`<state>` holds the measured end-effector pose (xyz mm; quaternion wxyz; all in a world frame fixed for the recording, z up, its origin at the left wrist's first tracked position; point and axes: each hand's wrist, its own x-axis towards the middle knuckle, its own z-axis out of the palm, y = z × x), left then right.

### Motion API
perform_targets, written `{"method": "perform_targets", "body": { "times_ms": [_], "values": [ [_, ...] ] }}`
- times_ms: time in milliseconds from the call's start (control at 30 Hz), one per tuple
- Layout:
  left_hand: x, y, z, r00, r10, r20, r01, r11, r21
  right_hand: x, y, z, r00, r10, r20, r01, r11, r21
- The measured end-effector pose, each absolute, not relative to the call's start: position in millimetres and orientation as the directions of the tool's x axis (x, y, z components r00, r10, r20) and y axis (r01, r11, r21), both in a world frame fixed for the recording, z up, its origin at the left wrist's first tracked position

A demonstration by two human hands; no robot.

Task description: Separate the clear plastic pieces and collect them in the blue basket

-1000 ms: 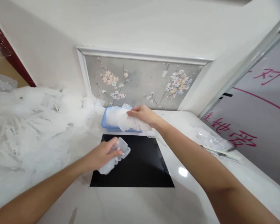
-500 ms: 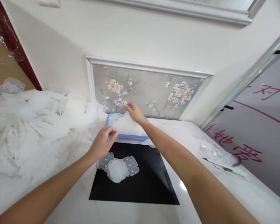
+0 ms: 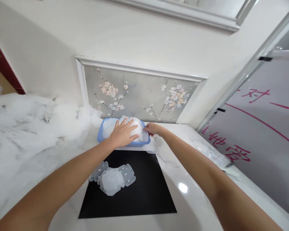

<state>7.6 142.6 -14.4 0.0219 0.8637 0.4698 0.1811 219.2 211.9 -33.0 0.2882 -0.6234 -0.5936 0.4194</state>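
Observation:
A blue plastic basket [image 3: 100,134] stands against the wall, heaped with thin translucent white plastic pieces [image 3: 109,126]. My left hand [image 3: 122,132] lies on the heap with its fingers spread. At the basket's right end, my right hand [image 3: 153,129] is closed at the rim, thumb and fingers pinched around the edge; its fingertips are partly hidden. Nearer to me, several flat translucent plastic pieces [image 3: 112,180] with small raised tabs overlap on a black mat [image 3: 144,189].
A large pile of the same white pieces [image 3: 26,134] covers the table's left side. One loose piece lies just behind the mat. On the right are clear plastic wrapping [image 3: 214,154] and a whiteboard [image 3: 262,122] with red writing. A floral wall panel [image 3: 139,93] rises behind.
My left hand has moved from the basket's near-left corner onto the heap and spread out. My right hand has gone from above the pieces to the right rim. The view has shifted slightly.

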Motion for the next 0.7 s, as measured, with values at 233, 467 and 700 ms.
{"method": "perform_targets", "body": {
  "times_ms": [233, 467, 700],
  "values": [
    [-1.0, 143.2, -4.4, 0.535, 0.802, 0.266, 0.806, -0.578, 0.123, 207.9, 184.1, -34.4, -0.086, 0.983, -0.161, 0.241, -0.136, -0.961],
    [23.7, 101.2, 62.0, 0.726, 0.585, 0.361, 0.636, -0.772, -0.026, 251.4, 92.0, 19.3, 0.042, 0.997, -0.072, 0.008, -0.072, -0.997],
    [153.1, -7.3, 104.7, 0.892, 0.148, 0.427, 0.219, -0.968, -0.123, 369.0, -108.8, 75.5, 0.473, 0.873, -0.120, -0.083, -0.091, -0.992]
  ]
}}
